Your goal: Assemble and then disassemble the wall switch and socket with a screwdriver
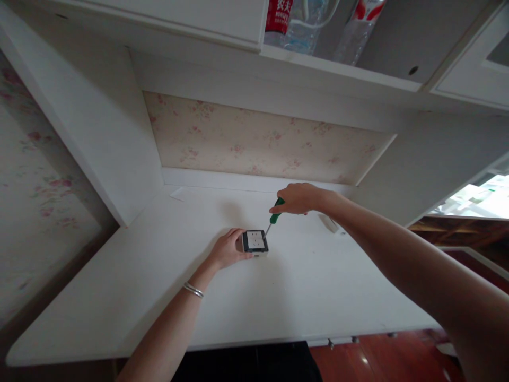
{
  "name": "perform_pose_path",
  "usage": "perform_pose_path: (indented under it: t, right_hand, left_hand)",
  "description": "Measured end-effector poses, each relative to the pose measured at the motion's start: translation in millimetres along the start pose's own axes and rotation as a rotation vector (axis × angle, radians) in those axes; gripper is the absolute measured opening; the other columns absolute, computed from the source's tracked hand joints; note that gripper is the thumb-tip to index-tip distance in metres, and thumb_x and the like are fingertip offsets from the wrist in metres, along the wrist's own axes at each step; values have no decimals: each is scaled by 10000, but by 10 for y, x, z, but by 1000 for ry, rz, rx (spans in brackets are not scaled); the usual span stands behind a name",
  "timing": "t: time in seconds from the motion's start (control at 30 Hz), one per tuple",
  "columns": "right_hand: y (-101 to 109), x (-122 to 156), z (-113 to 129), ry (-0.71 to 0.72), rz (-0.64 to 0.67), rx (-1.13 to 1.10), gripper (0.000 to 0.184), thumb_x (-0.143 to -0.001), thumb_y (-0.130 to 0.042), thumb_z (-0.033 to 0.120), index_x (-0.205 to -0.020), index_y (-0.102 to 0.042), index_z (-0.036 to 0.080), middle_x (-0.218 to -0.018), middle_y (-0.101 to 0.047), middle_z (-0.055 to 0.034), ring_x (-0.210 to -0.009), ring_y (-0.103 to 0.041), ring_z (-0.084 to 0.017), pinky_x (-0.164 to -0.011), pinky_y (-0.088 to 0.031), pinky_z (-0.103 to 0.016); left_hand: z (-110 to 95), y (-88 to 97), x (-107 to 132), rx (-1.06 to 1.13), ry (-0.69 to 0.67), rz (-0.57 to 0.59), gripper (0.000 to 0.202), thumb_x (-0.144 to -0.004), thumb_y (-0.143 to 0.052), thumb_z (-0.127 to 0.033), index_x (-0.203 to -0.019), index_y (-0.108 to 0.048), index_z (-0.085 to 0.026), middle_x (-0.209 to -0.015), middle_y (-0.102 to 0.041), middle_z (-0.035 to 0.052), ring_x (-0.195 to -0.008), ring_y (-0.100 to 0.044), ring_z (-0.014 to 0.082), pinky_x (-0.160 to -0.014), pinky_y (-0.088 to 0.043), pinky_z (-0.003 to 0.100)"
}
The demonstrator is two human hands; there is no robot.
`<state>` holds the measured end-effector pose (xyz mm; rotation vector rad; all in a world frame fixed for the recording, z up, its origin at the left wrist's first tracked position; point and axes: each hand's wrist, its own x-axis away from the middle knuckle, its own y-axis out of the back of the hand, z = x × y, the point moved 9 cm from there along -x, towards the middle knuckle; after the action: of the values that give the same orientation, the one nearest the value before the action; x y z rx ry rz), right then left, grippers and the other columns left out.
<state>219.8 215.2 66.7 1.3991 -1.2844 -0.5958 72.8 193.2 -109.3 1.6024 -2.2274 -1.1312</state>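
A small square wall socket (pixel 255 242) with a white face and dark surround lies on the white desk (pixel 159 276). My left hand (pixel 228 248) grips its left side, fingers closed on it. My right hand (pixel 299 199) is closed around a green-handled screwdriver (pixel 275 211), held slanted. The screwdriver's metal tip meets the socket's upper right corner. A silver bracelet (pixel 193 289) sits on my left wrist.
A small white piece (pixel 328 223) lies on the desk under my right forearm. Floral wallpaper (pixel 254 140) backs the alcove. A shelf (pixel 338 66) above holds plastic bottles (pixel 302 24). White side panels close in left and right. Red-brown floor (pixel 377 361) shows below the desk edge.
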Motion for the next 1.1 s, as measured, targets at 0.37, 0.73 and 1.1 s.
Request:
perform_pose_path:
  t: [0.37,0.73,1.1]
  right_hand:
    - [24,1,6,108,-128,-28,465,-812,-473,591,-1032,-595,200,-930,-663,-136,-796,-622,-273,-585,-399,-312]
    - [-96,25,5,138,-1,-136,491,-808,-473,595,-1140,-564,246,-780,-684,-68,-696,-628,-232,-595,-403,-302]
    - [-60,4,-56,37,-5,-67,612,-774,-418,701,-1032,-636,191,-793,-679,-124,-746,-632,-280,-585,-413,-332]
  left_hand:
    - [46,-39,-9,10,22,14,751,-562,-788,-474,-1223,-514,-246,-1213,-567,59,-1072,-547,252,-928,-440,359]
    - [15,-25,-10,-3,29,21,733,-566,-788,-462,-1216,-523,-250,-1208,-565,56,-1081,-543,257,-939,-436,362]
    - [24,-15,-1,-10,11,-1,728,-564,-788,-453,-1210,-518,-255,-1186,-576,40,-1042,-560,236,-903,-459,343]
